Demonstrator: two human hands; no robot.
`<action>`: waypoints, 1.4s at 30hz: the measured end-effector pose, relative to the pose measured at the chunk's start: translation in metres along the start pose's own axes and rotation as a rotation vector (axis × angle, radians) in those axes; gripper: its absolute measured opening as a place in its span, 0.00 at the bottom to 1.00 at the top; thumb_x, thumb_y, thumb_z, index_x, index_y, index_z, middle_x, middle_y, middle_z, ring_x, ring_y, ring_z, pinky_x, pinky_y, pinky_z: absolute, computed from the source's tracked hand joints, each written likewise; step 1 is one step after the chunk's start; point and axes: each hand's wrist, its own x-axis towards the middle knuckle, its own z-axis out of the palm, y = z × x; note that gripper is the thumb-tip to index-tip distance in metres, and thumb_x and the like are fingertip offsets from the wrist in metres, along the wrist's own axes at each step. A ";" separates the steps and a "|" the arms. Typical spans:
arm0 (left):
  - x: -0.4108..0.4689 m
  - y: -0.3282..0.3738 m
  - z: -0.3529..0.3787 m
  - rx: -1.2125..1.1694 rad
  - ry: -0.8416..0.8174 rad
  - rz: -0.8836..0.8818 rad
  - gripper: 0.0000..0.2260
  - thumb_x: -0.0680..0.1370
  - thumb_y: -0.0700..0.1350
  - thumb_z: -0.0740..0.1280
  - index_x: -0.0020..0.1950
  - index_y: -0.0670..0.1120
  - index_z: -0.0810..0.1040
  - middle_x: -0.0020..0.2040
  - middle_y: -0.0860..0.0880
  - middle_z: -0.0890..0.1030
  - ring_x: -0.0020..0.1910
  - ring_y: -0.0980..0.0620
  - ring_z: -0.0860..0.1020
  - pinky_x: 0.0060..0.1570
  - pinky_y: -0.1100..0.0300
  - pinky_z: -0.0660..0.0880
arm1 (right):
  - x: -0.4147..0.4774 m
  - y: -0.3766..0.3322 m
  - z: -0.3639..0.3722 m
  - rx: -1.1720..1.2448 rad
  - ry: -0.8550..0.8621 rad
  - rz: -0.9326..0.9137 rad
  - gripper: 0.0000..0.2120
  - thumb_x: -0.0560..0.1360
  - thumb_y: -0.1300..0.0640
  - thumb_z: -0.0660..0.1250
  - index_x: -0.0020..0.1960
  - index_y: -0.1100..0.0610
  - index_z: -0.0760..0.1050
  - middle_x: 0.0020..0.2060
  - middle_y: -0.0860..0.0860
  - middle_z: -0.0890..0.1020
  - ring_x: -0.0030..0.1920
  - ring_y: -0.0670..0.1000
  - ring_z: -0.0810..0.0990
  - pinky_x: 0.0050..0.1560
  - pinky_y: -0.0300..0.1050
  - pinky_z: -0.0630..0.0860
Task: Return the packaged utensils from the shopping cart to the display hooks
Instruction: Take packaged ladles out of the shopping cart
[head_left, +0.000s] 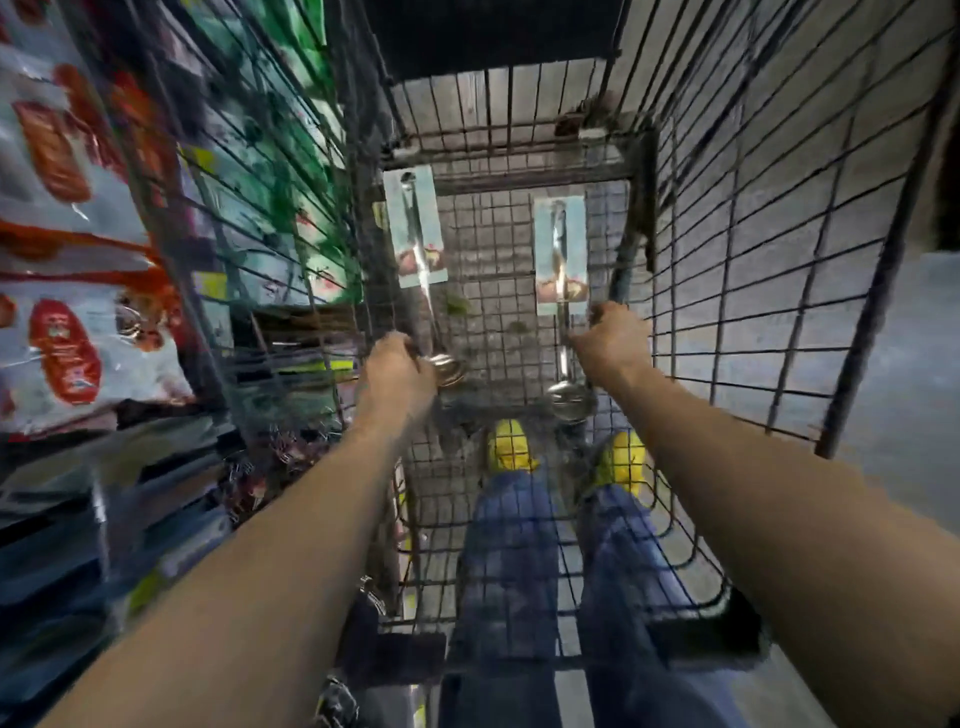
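Two steel ladles on pale blue cards lie inside the wire shopping cart (753, 218). The left ladle (418, 234) has its card near the cart's far left corner and its bowl toward me. My left hand (397, 371) grips this ladle by the handle just above the bowl. The right ladle (561, 260) lies along the cart's right side, bowl nearest me. My right hand (613, 340) is curled round its handle below the card. Both arms reach down into the cart.
Shelves (78, 260) with red and white packets and green packs run along the left of the cart. My blue trousers and yellow shoes (511, 447) show through the cart's mesh floor. Grey floor lies to the right.
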 end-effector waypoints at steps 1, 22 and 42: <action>0.007 0.002 0.004 -0.034 0.034 -0.020 0.16 0.81 0.47 0.65 0.67 0.42 0.76 0.61 0.40 0.81 0.59 0.39 0.79 0.60 0.47 0.78 | 0.007 0.001 0.005 0.017 0.018 0.002 0.22 0.78 0.54 0.75 0.69 0.60 0.76 0.58 0.54 0.83 0.53 0.54 0.82 0.49 0.41 0.75; 0.062 0.021 0.047 -0.498 0.222 -0.202 0.08 0.77 0.47 0.75 0.55 0.48 0.81 0.47 0.49 0.83 0.45 0.49 0.80 0.45 0.61 0.72 | 0.045 0.007 0.037 0.271 0.087 -0.032 0.19 0.76 0.63 0.75 0.66 0.57 0.78 0.44 0.45 0.79 0.46 0.50 0.83 0.50 0.43 0.83; -0.039 0.055 0.007 -0.684 0.028 0.072 0.08 0.83 0.44 0.67 0.60 0.44 0.81 0.47 0.53 0.81 0.41 0.61 0.79 0.34 0.72 0.76 | -0.034 -0.011 -0.026 0.735 -0.178 -0.074 0.07 0.81 0.65 0.68 0.57 0.57 0.81 0.48 0.54 0.86 0.45 0.50 0.85 0.42 0.38 0.84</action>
